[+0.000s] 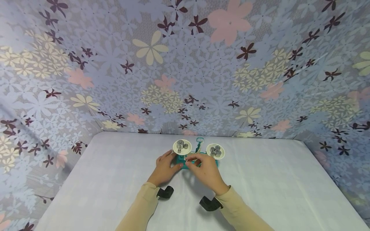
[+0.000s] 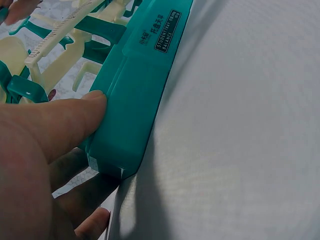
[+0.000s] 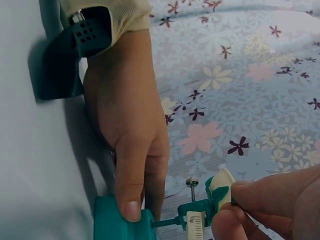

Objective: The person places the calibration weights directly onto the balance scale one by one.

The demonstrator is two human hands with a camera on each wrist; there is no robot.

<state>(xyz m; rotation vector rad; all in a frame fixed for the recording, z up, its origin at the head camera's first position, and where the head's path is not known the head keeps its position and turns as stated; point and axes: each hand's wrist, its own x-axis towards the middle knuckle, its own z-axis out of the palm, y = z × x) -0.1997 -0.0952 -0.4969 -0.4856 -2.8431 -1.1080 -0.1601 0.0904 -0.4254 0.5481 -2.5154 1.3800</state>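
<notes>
A teal tray balance (image 1: 182, 166) with a printed label (image 2: 168, 31) stands on the table. My left hand (image 1: 164, 168) grips the left end of its base (image 2: 127, 100), thumb on the front and fingers behind. My right hand (image 1: 207, 170) reaches across the front of the balance, and its thumb and finger pinch a small dark piece (image 3: 233, 201) beside a cream part (image 3: 223, 182) near the beam's left end. Its exact kind is mostly hidden. Several metal weights (image 1: 180, 143) sit on the left pan (image 1: 175, 150), and several more (image 1: 217, 148) on the right pan (image 1: 222, 156).
The balance stands near the back edge of the pale table (image 1: 115, 166). Behind it rises a flower-patterned cloth (image 1: 208, 96), which also covers the sides. A graduated cream beam scale (image 2: 65, 29) runs along the balance. Black camera mounts (image 1: 210, 204) stick out from both wrists.
</notes>
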